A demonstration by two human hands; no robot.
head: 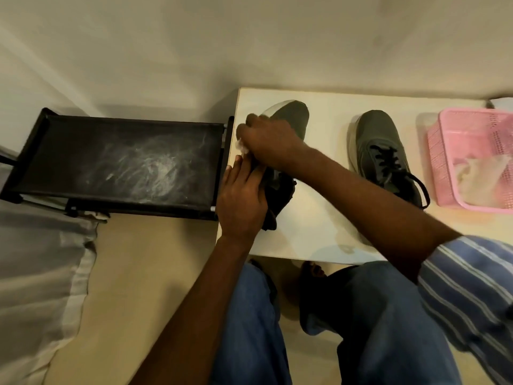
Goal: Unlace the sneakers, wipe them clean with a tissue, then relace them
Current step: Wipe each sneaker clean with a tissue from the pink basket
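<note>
Two dark olive sneakers stand on a white table (319,218). The left sneaker (291,118) is near the table's left edge, toe pointing away from me. My left hand (241,201) holds its heel and side. My right hand (266,140) reaches across and grips a crumpled white tissue (241,147), pressing it against the shoe's left side. Both hands hide this shoe's eyelets. The right sneaker (383,151) stands alone in the middle of the table with its black laces (388,162) threaded and loose ends trailing.
A pink plastic basket (444,151) with crumpled tissues inside sits at the table's right end. A dusty black rack top (122,162) stands against the table's left edge. Grey bedding lies at lower left. My knees and a bare foot are under the table's front edge.
</note>
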